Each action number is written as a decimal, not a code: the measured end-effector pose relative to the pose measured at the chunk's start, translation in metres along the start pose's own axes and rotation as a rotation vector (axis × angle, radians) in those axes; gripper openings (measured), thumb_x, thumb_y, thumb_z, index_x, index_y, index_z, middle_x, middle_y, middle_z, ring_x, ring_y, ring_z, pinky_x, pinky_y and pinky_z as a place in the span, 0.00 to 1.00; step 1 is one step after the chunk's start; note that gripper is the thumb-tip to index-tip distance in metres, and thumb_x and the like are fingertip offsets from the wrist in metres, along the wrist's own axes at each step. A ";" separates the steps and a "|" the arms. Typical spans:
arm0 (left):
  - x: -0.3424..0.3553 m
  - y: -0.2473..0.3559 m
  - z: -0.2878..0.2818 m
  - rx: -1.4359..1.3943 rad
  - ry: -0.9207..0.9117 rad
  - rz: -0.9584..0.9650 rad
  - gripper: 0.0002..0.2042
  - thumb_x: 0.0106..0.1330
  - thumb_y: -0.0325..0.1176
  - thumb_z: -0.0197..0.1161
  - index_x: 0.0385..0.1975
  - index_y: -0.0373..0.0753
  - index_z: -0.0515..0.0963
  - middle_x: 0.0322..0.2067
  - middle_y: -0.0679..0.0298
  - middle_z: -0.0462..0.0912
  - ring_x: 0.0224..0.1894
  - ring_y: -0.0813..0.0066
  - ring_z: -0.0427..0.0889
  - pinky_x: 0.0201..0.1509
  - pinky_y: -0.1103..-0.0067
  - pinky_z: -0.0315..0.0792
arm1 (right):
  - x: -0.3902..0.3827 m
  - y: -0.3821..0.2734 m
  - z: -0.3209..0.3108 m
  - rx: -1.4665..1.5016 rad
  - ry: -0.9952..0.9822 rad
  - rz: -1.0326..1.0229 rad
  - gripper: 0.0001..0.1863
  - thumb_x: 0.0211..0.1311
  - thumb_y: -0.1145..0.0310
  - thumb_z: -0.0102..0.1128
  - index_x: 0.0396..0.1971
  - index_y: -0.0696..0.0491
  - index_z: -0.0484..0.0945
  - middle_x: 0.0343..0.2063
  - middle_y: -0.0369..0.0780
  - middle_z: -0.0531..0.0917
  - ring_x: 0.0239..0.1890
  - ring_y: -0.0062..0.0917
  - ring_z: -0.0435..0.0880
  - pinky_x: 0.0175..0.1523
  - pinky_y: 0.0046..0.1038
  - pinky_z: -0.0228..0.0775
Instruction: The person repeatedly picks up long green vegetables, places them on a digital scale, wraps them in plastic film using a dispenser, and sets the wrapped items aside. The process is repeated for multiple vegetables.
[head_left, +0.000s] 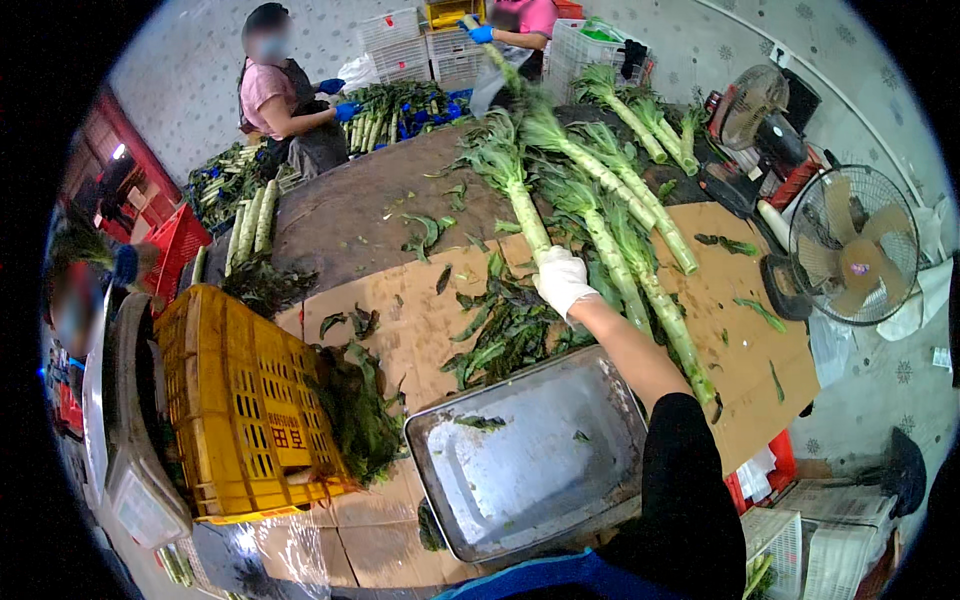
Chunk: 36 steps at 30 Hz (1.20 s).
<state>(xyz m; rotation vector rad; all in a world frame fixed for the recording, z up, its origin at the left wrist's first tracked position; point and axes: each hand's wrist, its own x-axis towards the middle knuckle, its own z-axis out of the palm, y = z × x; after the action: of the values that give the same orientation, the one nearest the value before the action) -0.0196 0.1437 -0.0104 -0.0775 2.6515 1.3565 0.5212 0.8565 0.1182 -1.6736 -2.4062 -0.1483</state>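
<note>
desk (400, 215): it is carrying flattened cardboard (420, 330) and a long spread of stalks; the cardboard sheets are overlapping loosely, so a hard pull on anything lying on them is likely to drag a sheet and shift what rests on it.
yellow crate (240, 400): it is lying tipped on its side at the person's left with leafy trimmings (355, 410) spilling from its mouth; more weight inside could be pushing that heap off the near edge.
metal tray (530, 460): it is sitting nearly bare just in front of the person, angled over the desk edge; a knock from the forearm could be tilting it off.
stalk pile (625, 215): several long pale stems with leafy tops are lying side by side, overlapping; lifting one could be rolling its neighbours toward the fans (850, 245) on the floor.
gripped stalk (515, 195): it is lying at mid-desk, leafy end pointing away; held so low, the heavy top is likely to droop or snap.
right hand (562, 280): white-gloved, it is closing around the lower end of that stem; loose leaves (500, 330) underneath could be making the grip slip.
left hand: it is not showing in the picture.
</note>
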 end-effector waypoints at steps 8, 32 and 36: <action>-0.009 -0.028 -0.033 0.029 0.084 -0.011 0.10 0.65 0.36 0.46 0.27 0.38 0.70 0.15 0.65 0.69 0.16 0.72 0.66 0.20 0.75 0.62 | 0.043 -0.021 -0.045 0.279 -0.586 0.196 0.30 0.47 0.53 0.67 0.45 0.60 0.74 0.42 0.48 0.82 0.45 0.39 0.80 0.49 0.32 0.70; -0.016 -0.124 -0.006 -0.095 0.049 0.104 0.14 0.67 0.40 0.45 0.32 0.36 0.72 0.19 0.64 0.69 0.19 0.72 0.65 0.24 0.74 0.63 | -0.212 -0.057 -0.234 1.891 0.093 -0.016 0.41 0.49 0.78 0.60 0.66 0.62 0.55 0.53 0.41 0.73 0.48 0.22 0.75 0.52 0.24 0.69; -0.036 -0.085 0.003 0.135 -0.020 0.051 0.19 0.66 0.44 0.44 0.36 0.31 0.72 0.24 0.56 0.75 0.25 0.60 0.70 0.33 0.65 0.67 | -0.232 -0.067 -0.243 1.838 0.180 -0.075 0.43 0.48 0.77 0.60 0.66 0.63 0.53 0.55 0.41 0.71 0.50 0.21 0.74 0.52 0.22 0.69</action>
<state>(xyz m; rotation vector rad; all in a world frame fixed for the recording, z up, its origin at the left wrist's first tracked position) 0.0266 0.0947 -0.0744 0.0199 2.7379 1.1816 0.5629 0.5724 0.3047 -0.5376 -1.2696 1.3341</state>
